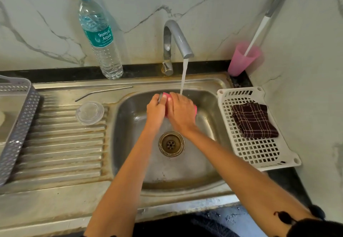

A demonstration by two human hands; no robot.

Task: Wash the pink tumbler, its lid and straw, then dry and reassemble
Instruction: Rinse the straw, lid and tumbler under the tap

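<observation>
1. Marble-veined wall behind; steel sink point(148, 83) set in a dark tabletop point(143, 68), ribbed drainboard point(61, 144) left of the basin.
2. Tap point(176, 38) at the sink's back edge, running; stream point(183, 77) falling just beside the right hand's fingertips.
3. Pink tumbler point(195, 108) on its side over the back of the basin, held at both ends, mostly hidden by the hands.
4. Left hand point(156, 110): fingers curled round the tumbler's left end, gripping it.
5. Right hand point(181, 112): wrapped over the top of the tumbler, grasping it.
6. Clear lid point(90, 112) flat on the drainboard, near the basin's left edge, apart from both hands.
7. Bent metal straw point(104, 92) along the drainboard's back edge, just behind the lid.
8. Bottle point(100, 38), green cap, upright at the tabletop's back edge, left of the tap.
9. Pink cup point(241, 60) in the tabletop's back right corner, with a white handle point(258, 34) standing in it and leaning toward the wall.
10. White basket point(259, 155) at the sink's right edge, folded checked cloth point(254, 119) inside.
11. Grey basket point(20, 125) at the drainboard's left edge.
</observation>
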